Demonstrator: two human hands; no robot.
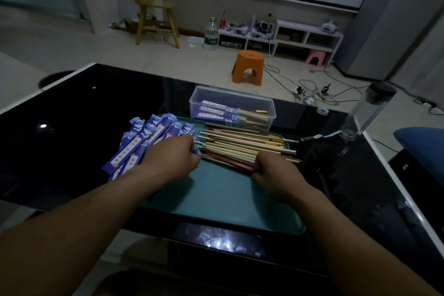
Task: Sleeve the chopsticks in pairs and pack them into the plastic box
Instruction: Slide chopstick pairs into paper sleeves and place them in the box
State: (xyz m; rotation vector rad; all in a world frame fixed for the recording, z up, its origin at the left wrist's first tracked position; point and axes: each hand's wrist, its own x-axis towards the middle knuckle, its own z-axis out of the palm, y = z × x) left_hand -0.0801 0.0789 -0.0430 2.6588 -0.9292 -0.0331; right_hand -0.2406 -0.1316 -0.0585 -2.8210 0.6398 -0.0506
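Observation:
Several loose chopsticks [242,145] in mixed colours lie in a row across the far part of a teal tray [223,197]. My right hand [274,170] grips the near, dark red chopsticks at their right part, fingers curled round them. My left hand [175,156] is curled at the chopsticks' left tips and pinches the end of a purple paper sleeve there. A fan of purple sleeves [144,142] lies left of the tray. Behind the tray stands a clear plastic box [231,100] holding several sleeved pairs.
The tray sits on a black glass table [72,122] with a white edge. A clear bottle with a black cap [367,110] stands at the right. An orange stool [248,67], cables and low shelves are on the floor beyond.

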